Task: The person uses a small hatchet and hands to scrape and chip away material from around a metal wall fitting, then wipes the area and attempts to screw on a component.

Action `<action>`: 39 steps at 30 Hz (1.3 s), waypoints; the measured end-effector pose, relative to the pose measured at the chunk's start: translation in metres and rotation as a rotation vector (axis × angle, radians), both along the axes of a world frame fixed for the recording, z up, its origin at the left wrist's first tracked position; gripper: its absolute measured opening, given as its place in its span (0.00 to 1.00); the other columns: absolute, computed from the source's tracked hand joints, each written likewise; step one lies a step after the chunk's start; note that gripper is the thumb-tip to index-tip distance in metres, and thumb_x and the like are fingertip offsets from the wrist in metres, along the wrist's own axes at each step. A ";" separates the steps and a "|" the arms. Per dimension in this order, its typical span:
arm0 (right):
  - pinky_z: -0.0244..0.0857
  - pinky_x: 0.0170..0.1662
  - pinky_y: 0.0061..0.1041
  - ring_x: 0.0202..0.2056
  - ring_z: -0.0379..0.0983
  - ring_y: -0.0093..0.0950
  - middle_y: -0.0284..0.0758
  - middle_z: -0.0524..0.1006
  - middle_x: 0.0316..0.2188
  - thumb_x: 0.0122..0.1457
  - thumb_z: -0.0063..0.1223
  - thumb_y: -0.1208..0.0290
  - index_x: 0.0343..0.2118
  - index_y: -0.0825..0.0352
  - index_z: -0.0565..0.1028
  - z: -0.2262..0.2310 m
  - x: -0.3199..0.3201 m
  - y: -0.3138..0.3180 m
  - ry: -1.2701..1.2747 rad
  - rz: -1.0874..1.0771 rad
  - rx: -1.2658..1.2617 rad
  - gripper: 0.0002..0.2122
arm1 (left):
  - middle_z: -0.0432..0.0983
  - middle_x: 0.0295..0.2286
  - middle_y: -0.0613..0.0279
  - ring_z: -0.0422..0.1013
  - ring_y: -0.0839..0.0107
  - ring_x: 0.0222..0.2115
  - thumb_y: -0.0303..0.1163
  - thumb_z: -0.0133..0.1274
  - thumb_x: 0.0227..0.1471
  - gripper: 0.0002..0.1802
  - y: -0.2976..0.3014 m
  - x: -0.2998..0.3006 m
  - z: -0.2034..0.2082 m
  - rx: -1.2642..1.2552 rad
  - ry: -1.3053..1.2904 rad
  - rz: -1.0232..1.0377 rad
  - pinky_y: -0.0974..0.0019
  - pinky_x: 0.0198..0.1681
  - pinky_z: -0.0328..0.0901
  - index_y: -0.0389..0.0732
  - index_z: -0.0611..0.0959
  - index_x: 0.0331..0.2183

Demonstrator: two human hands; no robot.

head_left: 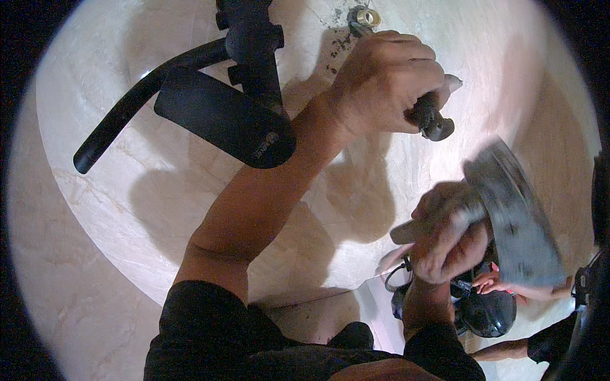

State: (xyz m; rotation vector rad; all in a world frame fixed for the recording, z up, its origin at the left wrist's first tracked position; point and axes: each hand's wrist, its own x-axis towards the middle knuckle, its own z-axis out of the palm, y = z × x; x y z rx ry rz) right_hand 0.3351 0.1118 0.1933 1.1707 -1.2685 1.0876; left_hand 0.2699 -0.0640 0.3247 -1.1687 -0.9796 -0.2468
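My left hand [394, 82] reaches up to the middle right, its fingers wrapped round a dark, grimy metal piece [435, 124]. A rounded end of it sticks out below the fist; most of the piece is hidden in the palm. Lower and to the right, my right hand [451, 232] is closed on the short handle of a wide, flat-headed grey tool [524, 222]. Motion smears the tool, so its exact kind is unclear. Its head stands apart from the dark piece. Just beyond my left hand, a brass ring-shaped fitting [367, 18] lies beside scattered dark crumbs [340, 46].
A black frame with a curved bar [127, 120] and a flat rounded paddle [222, 117] juts in at upper left, close over my left forearm. Pale marbled tile [190, 203] spreads beneath. At lower right are another person's hand [488, 282] and a shiny black rounded object [492, 315].
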 end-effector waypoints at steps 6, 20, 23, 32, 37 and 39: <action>0.62 0.20 0.22 0.20 0.67 0.25 0.41 0.72 0.27 0.72 0.39 0.66 0.44 0.76 0.67 0.000 -0.004 0.010 -0.059 -0.265 0.150 0.14 | 0.69 0.18 0.60 0.71 0.59 0.21 0.28 0.69 0.44 0.16 -0.001 0.003 -0.002 -0.012 -0.031 0.017 0.59 0.25 0.65 0.41 0.76 0.18; 0.59 0.20 0.22 0.18 0.67 0.25 0.38 0.72 0.22 0.71 0.38 0.55 0.32 0.68 0.68 -0.010 0.007 0.013 -0.292 -0.079 -0.149 0.19 | 0.71 0.28 0.64 0.70 0.60 0.35 0.35 0.71 0.31 0.16 0.014 -0.012 -0.011 0.086 -0.022 0.100 0.53 0.38 0.63 0.46 0.80 0.26; 0.61 0.21 0.22 0.19 0.69 0.25 0.39 0.72 0.23 0.71 0.39 0.54 0.35 0.69 0.69 -0.012 0.002 0.014 -0.226 -0.029 -0.143 0.19 | 0.72 0.29 0.63 0.71 0.59 0.36 0.34 0.71 0.31 0.17 0.013 -0.015 -0.005 0.092 0.001 0.091 0.52 0.38 0.63 0.46 0.80 0.26; 0.67 0.25 0.28 0.27 0.71 0.31 0.43 0.73 0.33 0.71 0.39 0.56 0.51 0.74 0.68 -0.018 -0.026 0.019 -0.200 -0.123 0.011 0.21 | 0.71 0.28 0.64 0.70 0.59 0.34 0.33 0.69 0.32 0.15 0.013 -0.021 -0.008 0.063 -0.024 0.191 0.53 0.37 0.62 0.46 0.79 0.25; 0.69 0.35 0.27 0.37 0.73 0.30 0.43 0.76 0.40 0.71 0.44 0.59 0.55 0.75 0.69 -0.065 -0.012 0.063 -0.162 -0.144 -0.103 0.21 | 0.67 0.28 0.54 0.67 0.55 0.31 0.36 0.64 0.39 0.15 0.042 0.025 -0.085 -0.189 -0.266 0.057 0.51 0.38 0.61 0.40 0.79 0.30; 0.69 0.36 0.26 0.38 0.73 0.27 0.41 0.76 0.40 0.72 0.44 0.60 0.54 0.73 0.70 -0.085 0.002 0.081 -0.383 -0.176 -0.029 0.20 | 0.68 0.33 0.46 0.69 0.48 0.35 0.34 0.61 0.47 0.16 0.059 0.034 -0.148 -0.098 -0.625 0.057 0.43 0.43 0.62 0.34 0.78 0.36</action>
